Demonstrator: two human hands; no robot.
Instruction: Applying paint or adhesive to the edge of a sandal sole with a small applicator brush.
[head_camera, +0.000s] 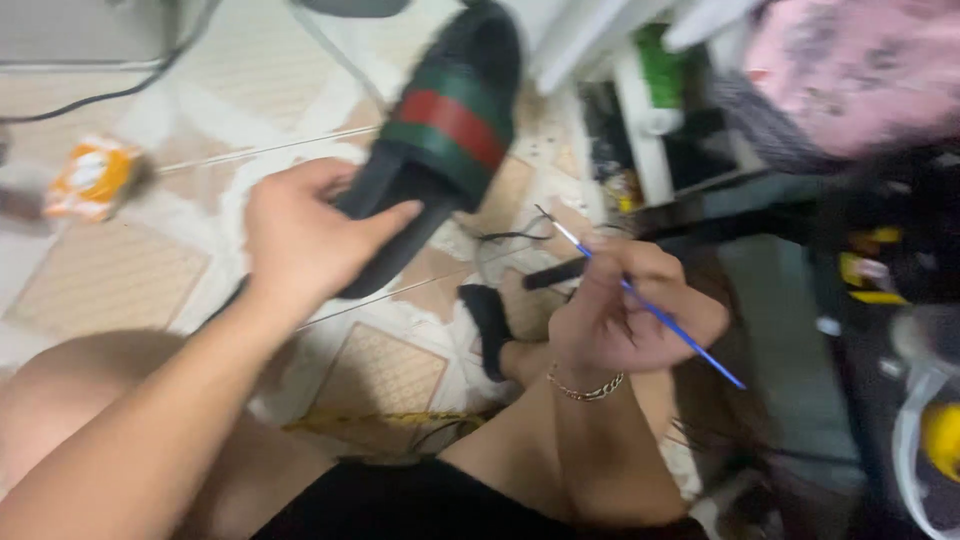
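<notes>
**Slide sandal in one hand, thin brush in the other**

The left hand (305, 235) grips the heel end of a black slide sandal (440, 140) with a green and red band, holding it up above the tiled floor (110, 275). The right hand (625, 315), wearing a chain bracelet (585, 388), pinches a slim blue brush (650, 305) just beside the sandal. An orange packet (92, 178) lies on the floor well to the left.

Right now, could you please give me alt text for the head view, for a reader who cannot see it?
Seen from above, the left hand grips a black slide sandal with a green and red strap, while the right hand holds a thin blue paintbrush. Below lie a tiled floor and an orange packet.
</notes>
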